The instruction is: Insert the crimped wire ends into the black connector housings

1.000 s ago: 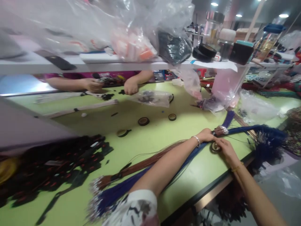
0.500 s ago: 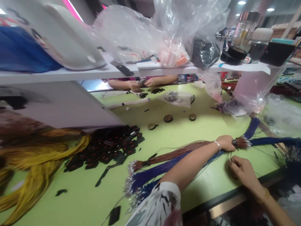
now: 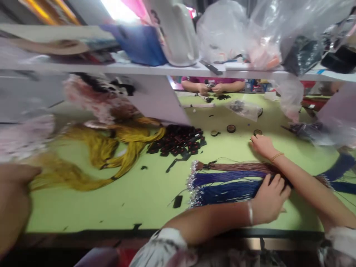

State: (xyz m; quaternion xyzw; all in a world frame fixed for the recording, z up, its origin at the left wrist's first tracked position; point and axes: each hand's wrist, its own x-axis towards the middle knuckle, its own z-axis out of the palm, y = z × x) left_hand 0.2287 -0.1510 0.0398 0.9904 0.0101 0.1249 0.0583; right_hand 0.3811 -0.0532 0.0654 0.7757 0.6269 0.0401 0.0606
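Observation:
My left hand, with a silver bracelet at the wrist, lies with fingers spread over the dark blue wire bundle. Just behind that lie a purple-blue wire bundle and a brown wire bundle, with silvery terminals at their left ends. My right hand, a gold bracelet on its wrist, reaches across the bundles to the far side. Its fingers are curled beside a tape roll; a small dark tip shows at them, but what they hold is hidden.
Two more tape rolls lie farther left. A heap of black connectors and yellow wire bundles cover the left. Another person's blurred hand is at the left edge; a co-worker's hands work beyond the low shelf.
The view has swung left. My left hand has let go of the brown bundle's tied end and spread over the blue wires. My right hand has moved from the bundle to the tape rolls.

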